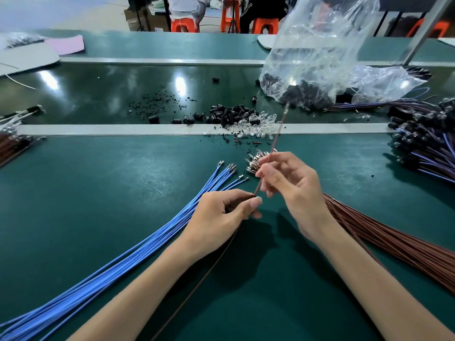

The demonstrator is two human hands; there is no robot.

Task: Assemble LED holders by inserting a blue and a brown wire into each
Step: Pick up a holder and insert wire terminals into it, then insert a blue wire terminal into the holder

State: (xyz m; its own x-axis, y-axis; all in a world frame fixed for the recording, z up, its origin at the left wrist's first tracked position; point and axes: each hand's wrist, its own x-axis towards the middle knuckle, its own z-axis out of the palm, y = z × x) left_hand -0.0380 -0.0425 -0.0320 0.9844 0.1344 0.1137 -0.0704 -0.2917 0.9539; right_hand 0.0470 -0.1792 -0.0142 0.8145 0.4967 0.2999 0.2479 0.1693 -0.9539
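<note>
Rising from the LED holder [252, 196] clenched in the left grip [221, 212], the brown wire [275, 136] is pinched just above by the right grip [290, 183].

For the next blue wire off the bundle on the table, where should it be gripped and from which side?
I'd pinch one of the blue wires on its insulation just behind the metal terminal, coming from above at the far end: there the tips fan apart, while nearer the person they lie packed together.
</note>
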